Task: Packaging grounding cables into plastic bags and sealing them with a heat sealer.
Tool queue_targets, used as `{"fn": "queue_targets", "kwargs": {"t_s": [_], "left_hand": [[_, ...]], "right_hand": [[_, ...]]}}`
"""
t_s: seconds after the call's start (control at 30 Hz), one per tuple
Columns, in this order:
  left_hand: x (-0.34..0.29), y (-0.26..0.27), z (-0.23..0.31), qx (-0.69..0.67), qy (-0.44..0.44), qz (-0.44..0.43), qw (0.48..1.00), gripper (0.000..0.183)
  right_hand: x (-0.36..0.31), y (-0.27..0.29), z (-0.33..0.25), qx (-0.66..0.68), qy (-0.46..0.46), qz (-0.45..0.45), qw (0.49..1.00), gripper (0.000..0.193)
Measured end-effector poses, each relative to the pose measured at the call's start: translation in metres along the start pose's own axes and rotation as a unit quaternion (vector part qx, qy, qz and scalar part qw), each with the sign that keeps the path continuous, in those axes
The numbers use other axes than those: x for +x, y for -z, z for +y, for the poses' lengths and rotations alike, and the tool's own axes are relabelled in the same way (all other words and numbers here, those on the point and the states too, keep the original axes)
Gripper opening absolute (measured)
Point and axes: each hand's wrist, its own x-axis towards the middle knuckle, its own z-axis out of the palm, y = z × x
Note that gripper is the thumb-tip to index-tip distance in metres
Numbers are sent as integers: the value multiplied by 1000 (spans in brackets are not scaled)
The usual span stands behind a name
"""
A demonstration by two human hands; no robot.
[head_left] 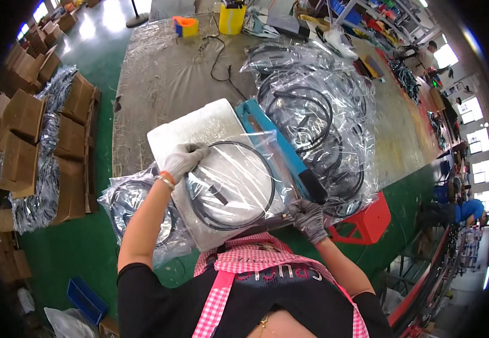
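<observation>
A clear plastic bag (239,169) with a coiled black cable (272,186) inside lies on a white foam slab (168,138). My left hand (183,161), in a pale glove, is closed on the bag's left edge. At the bag's lower right corner is my right hand (307,218), in a grey striped glove, its fingers curled against the plastic. Right of the bag runs a long blue bar-shaped device (281,143), which looks like a heat sealer. Its black handle end (313,186) points toward my right hand.
Bagged black cables (312,121) are heaped right of the blue device. More bagged coils (137,205) lie at the table's left edge. A yellow container (232,19) and an orange-yellow tape dispenser (186,26) stand at the back. A red stool (368,221) is at right; cartons (72,141) stand left.
</observation>
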Motion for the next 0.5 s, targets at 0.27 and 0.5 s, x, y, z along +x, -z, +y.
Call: {"fn": "queue_targets", "kwargs": {"t_s": [0.27,0.5], "left_hand": [[16,-34,31,159,44,10,986,44],[30,-40,-15,-7,-44,49,998,32]], "right_hand": [[71,29,33,-139,137,-3,981,35],[214,-7,14,110,87,-52,989,29]]}}
